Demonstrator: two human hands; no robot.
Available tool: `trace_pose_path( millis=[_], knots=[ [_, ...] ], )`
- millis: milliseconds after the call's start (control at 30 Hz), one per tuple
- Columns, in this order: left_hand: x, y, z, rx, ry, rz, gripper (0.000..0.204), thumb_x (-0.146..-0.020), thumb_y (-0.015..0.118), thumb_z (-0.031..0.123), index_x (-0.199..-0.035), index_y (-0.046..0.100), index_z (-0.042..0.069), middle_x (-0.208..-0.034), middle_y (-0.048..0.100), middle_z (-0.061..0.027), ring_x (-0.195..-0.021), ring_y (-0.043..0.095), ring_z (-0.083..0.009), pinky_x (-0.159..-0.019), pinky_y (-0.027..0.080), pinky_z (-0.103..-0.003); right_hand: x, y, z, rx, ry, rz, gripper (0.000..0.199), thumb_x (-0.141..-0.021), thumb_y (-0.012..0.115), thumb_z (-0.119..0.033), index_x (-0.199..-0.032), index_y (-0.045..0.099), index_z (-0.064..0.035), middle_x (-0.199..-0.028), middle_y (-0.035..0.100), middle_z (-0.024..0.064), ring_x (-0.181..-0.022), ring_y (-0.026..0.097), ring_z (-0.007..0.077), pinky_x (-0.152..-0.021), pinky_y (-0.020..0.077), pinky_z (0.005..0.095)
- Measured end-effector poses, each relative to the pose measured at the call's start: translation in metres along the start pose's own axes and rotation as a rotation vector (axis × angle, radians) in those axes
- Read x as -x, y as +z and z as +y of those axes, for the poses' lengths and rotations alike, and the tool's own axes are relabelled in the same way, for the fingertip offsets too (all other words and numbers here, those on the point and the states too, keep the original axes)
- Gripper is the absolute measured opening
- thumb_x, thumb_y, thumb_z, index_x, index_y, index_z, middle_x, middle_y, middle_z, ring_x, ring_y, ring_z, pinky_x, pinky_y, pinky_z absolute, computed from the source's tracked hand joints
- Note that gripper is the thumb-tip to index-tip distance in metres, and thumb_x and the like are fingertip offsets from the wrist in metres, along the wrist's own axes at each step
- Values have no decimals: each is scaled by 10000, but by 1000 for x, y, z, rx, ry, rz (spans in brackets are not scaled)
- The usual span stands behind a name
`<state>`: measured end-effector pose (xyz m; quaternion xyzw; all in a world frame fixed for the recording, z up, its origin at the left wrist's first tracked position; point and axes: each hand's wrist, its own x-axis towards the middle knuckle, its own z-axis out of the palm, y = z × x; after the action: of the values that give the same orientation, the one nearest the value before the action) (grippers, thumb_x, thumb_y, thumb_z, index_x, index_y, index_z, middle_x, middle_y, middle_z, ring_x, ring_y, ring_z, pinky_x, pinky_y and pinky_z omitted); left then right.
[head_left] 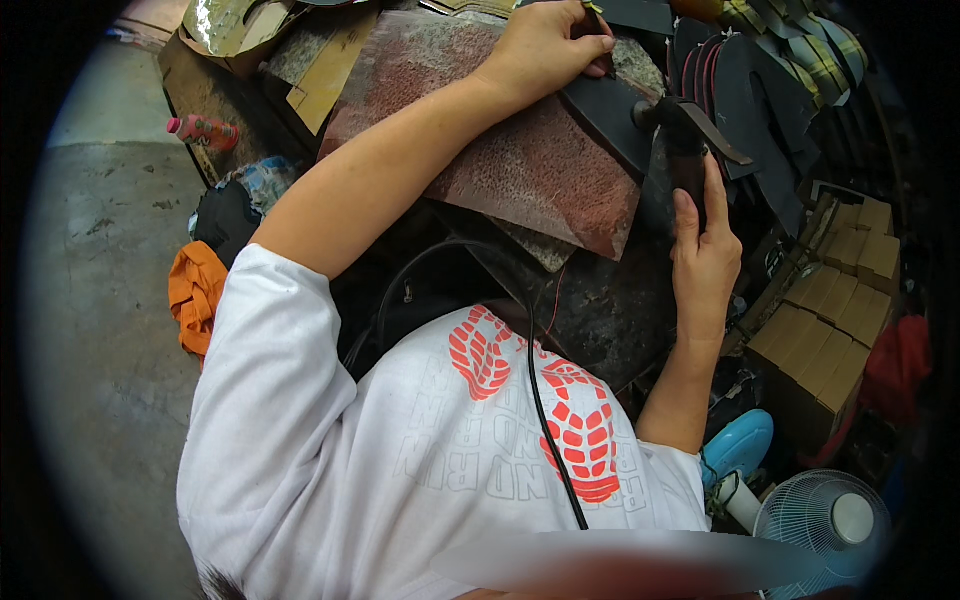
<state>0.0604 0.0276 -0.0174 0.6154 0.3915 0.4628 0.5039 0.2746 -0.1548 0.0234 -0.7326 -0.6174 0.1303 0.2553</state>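
Sole (610, 120) black, flat on desk (520, 170) | left hand (545, 45) fingers pressing its far end | right hand (705, 250) fingers clenched around dark tool (685, 150) at its near edge

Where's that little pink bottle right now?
In the head view, the pink bottle lies on its side at the upper left, on the floor beside the cluttered bench's edge, above the orange cloth.

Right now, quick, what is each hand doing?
Left hand: closed, pressing down on a black sole piece lying on the reddish board.
Right hand: closed around the dark handle of a tool.
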Motion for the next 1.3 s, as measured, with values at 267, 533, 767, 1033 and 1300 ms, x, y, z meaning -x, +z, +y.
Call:
trace_pose_path(
  millis=[267,533,767,1033,1300],
  knots=[
    [4,6,5,-414,442,75,193,-865,724,154,-1016,706,36,-901,723,-170,-863,709,-362,-758,568,-413,-3,-13,4,-121,-127,-54,435,-1028,600,-384,-1395,549,-156,-1047,717,201,-889,710,322,-744,545,377],
    [1,24,3,-632,762,91,188,-828,690,98,-1010,700,52,-874,714,-155,-864,708,-356,-779,572,-429,-19,-102,-84,-479,-676,475,508,-1042,535,-471,-1118,578,29,-827,666,152,-570,613,215,-548,502,294],
    [1,22,-3,-649,733,122,171,-824,687,103,-988,690,53,-852,707,-156,-857,711,-345,-766,572,-425,-16,-17,-13,-88,-122,130,513,-1016,658,-311,-1507,524,-247,-737,581,29,-630,549,109,-578,459,301],
    [-3,7,-4,104,3,15,130,-964,667,99,-946,666,-31,-776,714,-90,-691,688,-139,-635,562,-291,-7,-3,-7,63,-3,9,526,-1029,588,-424,-1517,492,-254,-913,749,194,-823,744,374,-699,555,437],
    [3,8,5,-124,87,29,138,-947,683,106,-929,681,-31,-780,722,-107,-669,693,-157,-622,554,-304,-4,8,22,25,-16,9,505,-1026,602,-398,-1499,519,-240,-1043,748,197,-867,744,383,-733,556,455]
  ],
)
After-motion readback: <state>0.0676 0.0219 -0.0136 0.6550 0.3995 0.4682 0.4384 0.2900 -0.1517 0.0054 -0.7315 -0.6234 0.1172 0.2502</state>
